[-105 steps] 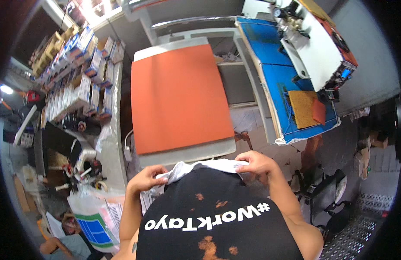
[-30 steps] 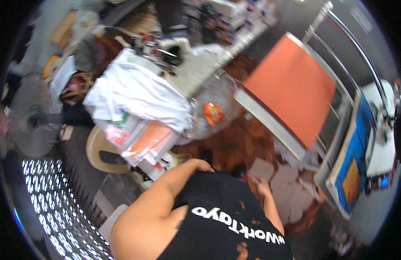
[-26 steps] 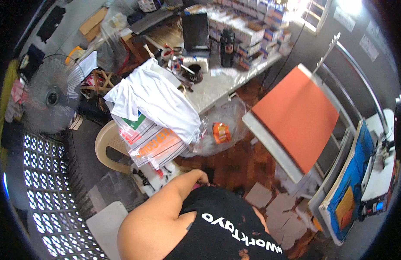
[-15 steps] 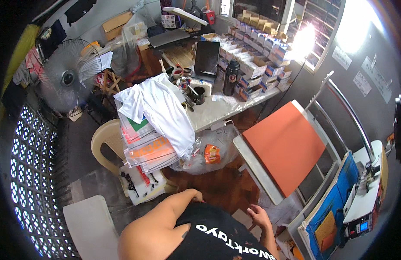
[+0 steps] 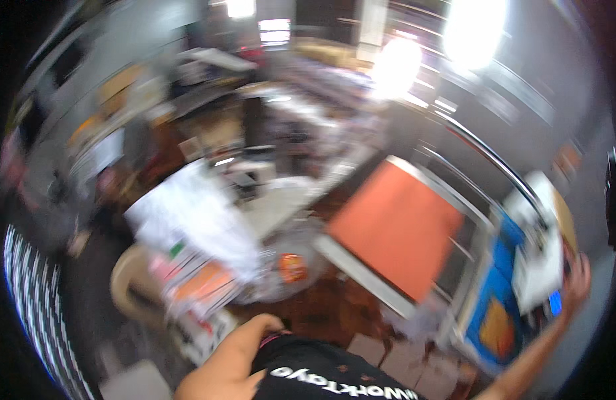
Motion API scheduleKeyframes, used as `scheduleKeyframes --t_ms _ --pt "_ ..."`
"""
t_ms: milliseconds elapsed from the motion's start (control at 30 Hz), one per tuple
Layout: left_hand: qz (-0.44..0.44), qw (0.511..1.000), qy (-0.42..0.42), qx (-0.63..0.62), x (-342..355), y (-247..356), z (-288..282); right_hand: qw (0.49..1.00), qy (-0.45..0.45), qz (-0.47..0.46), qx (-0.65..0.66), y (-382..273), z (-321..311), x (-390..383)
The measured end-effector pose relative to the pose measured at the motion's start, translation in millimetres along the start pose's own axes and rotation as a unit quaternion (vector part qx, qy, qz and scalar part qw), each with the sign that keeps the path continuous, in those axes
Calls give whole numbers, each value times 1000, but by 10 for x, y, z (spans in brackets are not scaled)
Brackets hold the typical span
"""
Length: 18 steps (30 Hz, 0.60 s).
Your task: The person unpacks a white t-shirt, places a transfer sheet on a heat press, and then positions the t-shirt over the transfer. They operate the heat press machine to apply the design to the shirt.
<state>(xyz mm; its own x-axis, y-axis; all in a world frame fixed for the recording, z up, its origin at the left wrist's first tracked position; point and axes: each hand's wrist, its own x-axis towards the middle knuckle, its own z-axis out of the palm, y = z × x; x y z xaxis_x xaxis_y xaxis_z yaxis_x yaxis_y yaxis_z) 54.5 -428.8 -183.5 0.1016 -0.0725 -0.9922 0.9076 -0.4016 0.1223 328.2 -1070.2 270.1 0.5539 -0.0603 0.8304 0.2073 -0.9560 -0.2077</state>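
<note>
My right arm is stretched out to the right. My right hand (image 5: 577, 281) is at the outer side of a heat press's white upper housing (image 5: 542, 257), just above a small lit blue display (image 5: 555, 303). Its fingers look stretched out, somewhat blurred; whether they touch the housing I cannot tell. Left of the housing lies the orange pad (image 5: 398, 227) on a pale flat plate, and a curved chrome handle (image 5: 488, 153) rises behind. My left hand (image 5: 274, 324) is bent in at the waist of my black shirt (image 5: 321, 367), its fingers mostly hidden.
A white garment (image 5: 194, 213) and printed plastic packs (image 5: 204, 283) are heaped over a beige plastic chair (image 5: 124, 283). A clear bag with an orange packet (image 5: 292, 267) sits beside the table (image 5: 281, 203). Blue sheeting (image 5: 484, 327) with a yellowish pad (image 5: 500, 327) lies beneath the housing.
My right hand has swung from beside my body out to the press's display side. The view has turned right and blurred. My left hand remains near my waist.
</note>
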Motion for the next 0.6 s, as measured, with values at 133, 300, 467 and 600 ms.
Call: scheduleKeyframes --t_ms 133,300,467,600 --pt "88 995 -35 -7 1293 -841 -177 994 -21 72 -77 -2 214 485" --pt "94 988 1 124 1297 -456 -205 976 -64 130 -165 207 -44 307" --pt "114 970 5 215 1315 85 -128 975 -108 113 -156 339 -105 264" --pt "131 948 -3 289 1305 668 -8 952 -163 205 -159 -248 371 334"
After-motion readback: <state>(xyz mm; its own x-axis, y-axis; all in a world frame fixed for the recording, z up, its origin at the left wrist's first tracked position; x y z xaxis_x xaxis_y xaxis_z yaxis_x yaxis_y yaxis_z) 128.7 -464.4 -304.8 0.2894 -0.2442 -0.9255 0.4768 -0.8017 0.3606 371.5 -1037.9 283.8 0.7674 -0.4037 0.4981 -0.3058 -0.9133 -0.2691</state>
